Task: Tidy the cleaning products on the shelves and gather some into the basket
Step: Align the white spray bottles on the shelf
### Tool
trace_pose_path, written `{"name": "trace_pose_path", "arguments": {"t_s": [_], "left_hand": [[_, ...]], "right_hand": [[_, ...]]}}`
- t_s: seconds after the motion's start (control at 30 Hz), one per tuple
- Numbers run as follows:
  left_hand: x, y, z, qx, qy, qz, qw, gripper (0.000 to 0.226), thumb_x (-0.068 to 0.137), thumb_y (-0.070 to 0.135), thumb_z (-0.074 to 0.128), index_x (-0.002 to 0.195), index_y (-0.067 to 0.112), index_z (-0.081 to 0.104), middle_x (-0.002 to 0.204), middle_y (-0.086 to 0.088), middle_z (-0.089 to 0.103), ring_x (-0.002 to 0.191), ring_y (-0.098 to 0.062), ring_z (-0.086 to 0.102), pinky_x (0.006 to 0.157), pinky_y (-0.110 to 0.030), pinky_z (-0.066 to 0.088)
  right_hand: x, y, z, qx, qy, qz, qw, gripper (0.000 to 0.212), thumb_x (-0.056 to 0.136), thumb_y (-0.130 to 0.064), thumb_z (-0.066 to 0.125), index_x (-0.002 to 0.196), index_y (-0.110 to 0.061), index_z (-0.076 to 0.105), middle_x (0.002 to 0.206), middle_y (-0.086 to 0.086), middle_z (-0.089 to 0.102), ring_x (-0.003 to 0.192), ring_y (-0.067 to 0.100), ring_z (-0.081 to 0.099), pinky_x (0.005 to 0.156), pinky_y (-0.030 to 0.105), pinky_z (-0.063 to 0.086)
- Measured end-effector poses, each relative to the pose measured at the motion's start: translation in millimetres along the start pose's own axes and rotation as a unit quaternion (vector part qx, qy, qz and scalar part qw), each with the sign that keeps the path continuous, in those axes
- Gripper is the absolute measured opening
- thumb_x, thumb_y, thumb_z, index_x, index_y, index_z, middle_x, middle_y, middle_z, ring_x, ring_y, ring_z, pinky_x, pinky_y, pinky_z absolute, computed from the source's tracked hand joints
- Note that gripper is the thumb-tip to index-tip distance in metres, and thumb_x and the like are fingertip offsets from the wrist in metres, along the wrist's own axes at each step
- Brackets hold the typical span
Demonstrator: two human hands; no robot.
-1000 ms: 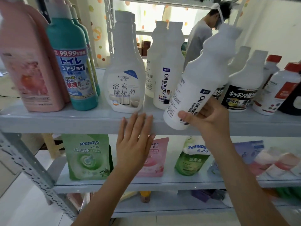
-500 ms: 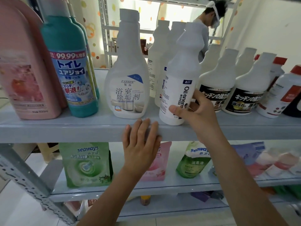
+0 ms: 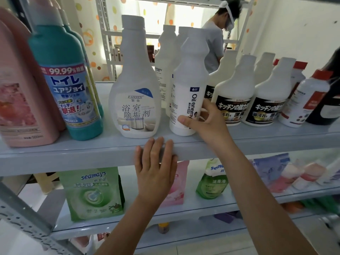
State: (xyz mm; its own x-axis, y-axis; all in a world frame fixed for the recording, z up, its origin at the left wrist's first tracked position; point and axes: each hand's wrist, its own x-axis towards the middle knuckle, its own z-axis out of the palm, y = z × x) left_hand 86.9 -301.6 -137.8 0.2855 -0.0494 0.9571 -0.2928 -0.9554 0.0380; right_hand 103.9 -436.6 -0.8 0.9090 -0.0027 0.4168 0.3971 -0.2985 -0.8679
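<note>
The upper shelf [image 3: 82, 151] carried the Oil enemy bottle [image 3: 189, 96] upright near its front edge, no longer tilted in mid-air: placement judged done. My right hand [image 3: 209, 126] kept its fingers clamped on it; my left hand [image 3: 154, 168] lay flat on the shelf edge, fingers straight.

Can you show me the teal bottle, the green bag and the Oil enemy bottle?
tall teal plastic bottle [image 3: 66, 96]: head view, on its blue label.
green Seaways plastic pouch [image 3: 92, 196]: head view, on its front middle.
white plastic Oil enemy bottle [image 3: 183, 83]: head view, on its body.
</note>
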Motion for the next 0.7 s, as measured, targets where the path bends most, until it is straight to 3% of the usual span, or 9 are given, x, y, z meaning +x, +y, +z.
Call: {"name": "trace_pose_path", "arguments": {"t_s": [0.07, 0.1, 0.17, 0.27, 0.33, 0.37, 0.47, 0.57, 0.7], "left_hand": [[1, 4, -4, -0.015, -0.009, -0.010, 1.000, 0.035, 0.096, 0.027, 0.049, 0.128, 0.012, 0.051, 0.129, -0.010, 0.049, 0.124, -0.030, 0.045, 0.118, -0.043, 0.016], [2, 6, -6, -0.021, -0.011, -0.016, 1.000, 0.035, 0.096, 0.027, 0.049, 0.128, 0.011, 0.052, 0.129, -0.011, 0.050, 0.125, -0.031, 0.045, 0.118, -0.044, 0.017], [4, 9, -7, -0.028, -0.015, -0.032, 0.999, 0.034, 0.096, 0.025, 0.050, 0.126, 0.010, 0.053, 0.127, -0.014, 0.055, 0.124, -0.032, 0.045, 0.117, -0.045, 0.019], [6, 26, -8, -0.037, -0.049, 0.010, 0.998, 0.036, 0.098, 0.023, 0.046, 0.130, 0.008, 0.050, 0.126, -0.015, 0.061, 0.126, -0.031, 0.045, 0.115, -0.047, 0.023], [9, 49, -4, -0.042, -0.084, 0.052, 0.994, 0.041, 0.096, 0.022, 0.045, 0.134, 0.007, 0.046, 0.129, -0.015, 0.060, 0.127, -0.029, 0.044, 0.115, -0.047, 0.021], [11, 63, -1, -0.039, -0.098, 0.051, 0.993, 0.044, 0.095, 0.022, 0.045, 0.136, 0.008, 0.044, 0.131, -0.015, 0.059, 0.128, -0.029, 0.043, 0.116, -0.047, 0.019], [18, 99, 11, -0.008, -0.122, 0.003, 0.992, 0.050, 0.091, 0.026, 0.043, 0.139, 0.013, 0.042, 0.134, -0.012, 0.054, 0.129, -0.031, 0.039, 0.117, -0.049, 0.009], [19, 112, 21, 0.016, -0.105, -0.039, 0.994, 0.046, 0.087, 0.031, 0.046, 0.131, 0.017, 0.047, 0.127, -0.014, 0.058, 0.125, -0.035, 0.039, 0.116, -0.049, 0.009], [20, 118, 19, 0.022, -0.086, -0.073, 0.993, 0.039, 0.087, 0.033, 0.050, 0.124, 0.019, 0.050, 0.123, -0.012, 0.062, 0.125, -0.032, 0.041, 0.116, -0.049, 0.014]], "right_hand": [[-5, 1, -2, -0.063, -0.008, -0.009, 0.998, 0.037, 0.075, -0.027, 0.078, 0.107, -0.026, 0.059, 0.107, -0.011, 0.058, 0.101, -0.002, 0.056, 0.081, 0.013, 0.045], [-9, 2, -5, -0.113, 0.007, -0.010, 0.994, 0.047, 0.075, -0.036, 0.075, 0.117, -0.022, 0.059, 0.112, -0.008, 0.054, 0.107, 0.002, 0.053, 0.087, 0.017, 0.043], [-15, 0, -21, -0.180, 0.086, -0.030, 0.979, 0.060, 0.077, -0.047, 0.069, 0.128, -0.020, 0.053, 0.121, -0.004, 0.046, 0.111, 0.005, 0.046, 0.091, 0.018, 0.041], [-12, -16, -61, -0.177, 0.212, -0.154, 0.949, 0.043, 0.085, -0.035, 0.065, 0.121, -0.013, 0.056, 0.121, 0.001, 0.044, 0.114, 0.011, 0.047, 0.093, 0.016, 0.041], [7, -22, -87, -0.216, 0.241, -0.189, 0.927, 0.042, 0.087, -0.027, 0.061, 0.124, -0.011, 0.053, 0.128, 0.007, 0.043, 0.121, 0.017, 0.044, 0.094, 0.008, 0.034], [20, -24, -98, -0.246, 0.238, -0.192, 0.920, 0.044, 0.088, -0.025, 0.059, 0.128, -0.011, 0.050, 0.133, 0.010, 0.042, 0.125, 0.019, 0.041, 0.096, 0.009, 0.033], [55, -23, -116, -0.304, 0.151, -0.181, 0.923, 0.052, 0.091, -0.028, 0.055, 0.139, -0.016, 0.037, 0.145, 0.009, 0.035, 0.133, 0.022, 0.033, 0.104, 0.031, 0.037], [68, -16, -119, -0.297, 0.049, -0.140, 0.943, 0.054, 0.090, -0.032, 0.059, 0.137, -0.021, 0.037, 0.144, 0.004, 0.036, 0.121, 0.013, 0.042, 0.089, 0.026, 0.039], [60, -11, -119, -0.207, 0.089, -0.183, 0.957, 0.054, 0.079, -0.033, 0.072, 0.122, -0.017, 0.044, 0.111, -0.005, 0.054, 0.094, 0.016, 0.055, 0.070, 0.025, 0.039]]}}
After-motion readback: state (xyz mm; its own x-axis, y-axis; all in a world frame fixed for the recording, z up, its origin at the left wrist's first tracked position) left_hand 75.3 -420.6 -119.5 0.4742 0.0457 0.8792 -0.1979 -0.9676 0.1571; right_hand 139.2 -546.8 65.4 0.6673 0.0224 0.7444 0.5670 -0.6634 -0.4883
